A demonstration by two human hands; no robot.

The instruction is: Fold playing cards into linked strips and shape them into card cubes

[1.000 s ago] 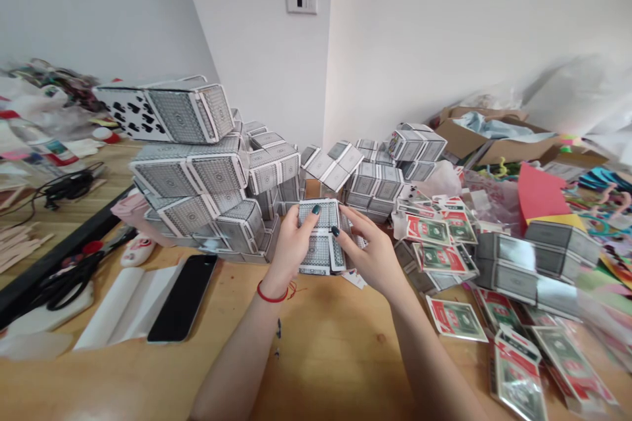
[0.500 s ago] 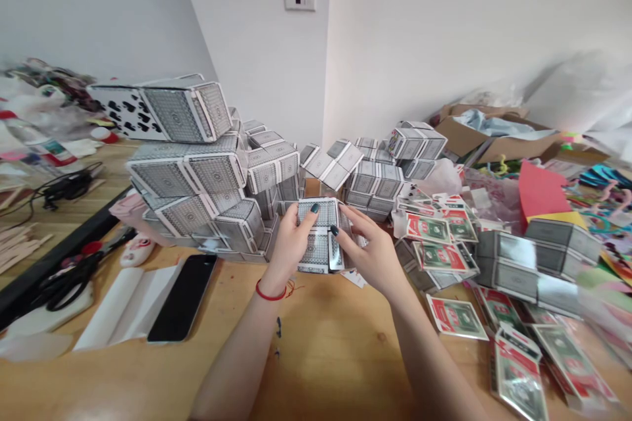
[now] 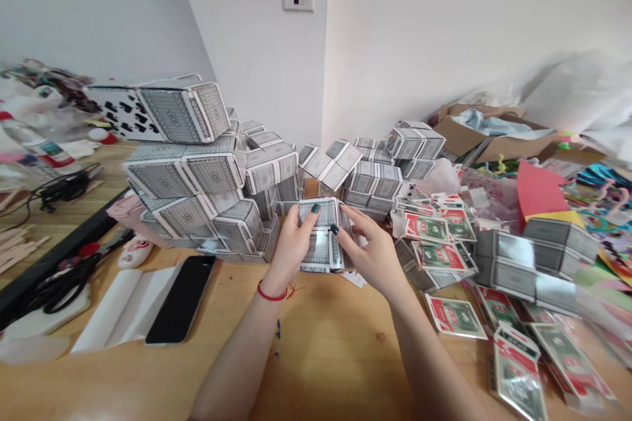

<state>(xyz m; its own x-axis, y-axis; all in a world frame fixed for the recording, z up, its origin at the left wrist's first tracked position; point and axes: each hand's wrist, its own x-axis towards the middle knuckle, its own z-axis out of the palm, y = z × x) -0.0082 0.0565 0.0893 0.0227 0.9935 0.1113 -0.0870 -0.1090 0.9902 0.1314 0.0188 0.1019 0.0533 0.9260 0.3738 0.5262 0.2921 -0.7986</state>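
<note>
Between my two hands is a block of folded playing cards (image 3: 318, 251) with grey patterned backs and white borders. My left hand (image 3: 292, 240) grips its left side, thumb pressed on the top face and fingers hidden behind. From the right, my right hand (image 3: 368, 247) closes on it, with the thumb at the near right part and the fingers along the far right edge. Just beyond stand more card blocks (image 3: 378, 181). To the left rises a tall stack of card blocks (image 3: 212, 177); one block on top shows a face with spades.
A black phone (image 3: 182, 299), white paper (image 3: 116, 309) and black scissors (image 3: 74, 283) lie at left. Red-and-green card packs (image 3: 454, 316) and grey card blocks (image 3: 508, 263) spread over the right. An open cardboard box (image 3: 494, 138) stands at the back right, against the wall.
Both hands keep their hold on the card block. Its right side seems turned slightly, and the shiny reflection there is smaller. The camera view has shifted a little.
</note>
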